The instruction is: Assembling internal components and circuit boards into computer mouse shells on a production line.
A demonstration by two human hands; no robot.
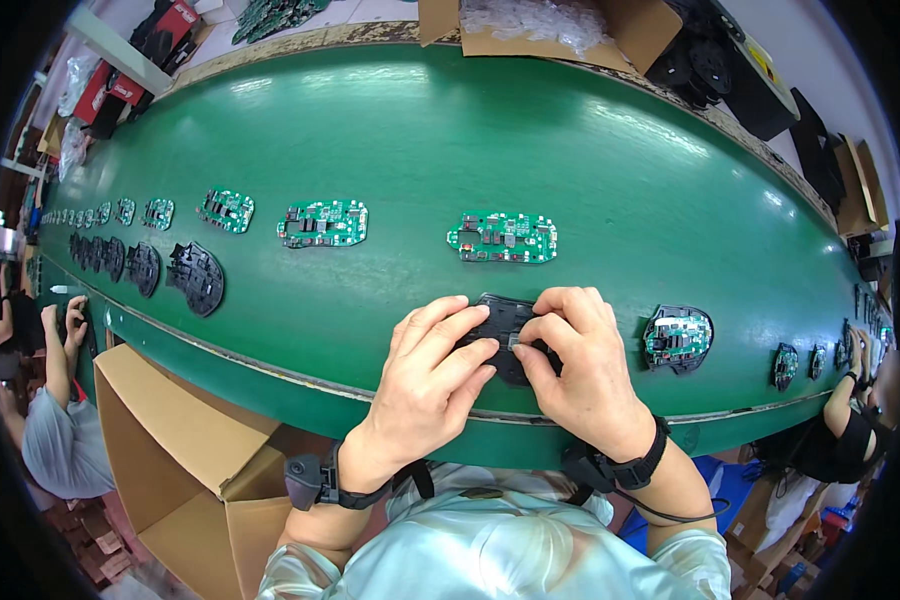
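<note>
Shell (505, 335) lies at near belt (570, 150) edge, centre | left hand (430, 375) curled, fingers pressing shell's left side | right hand (580, 365) pinching small part (517, 343) onto it | judged: shell should be held flat, part seated squarely | spare board (502, 238) just beyond.

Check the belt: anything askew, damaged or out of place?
Nothing stands out. Green circuit boards lie flat in a row on the green belt, black shells in theirs. Left hand and right hand both hold one black shell.
</note>
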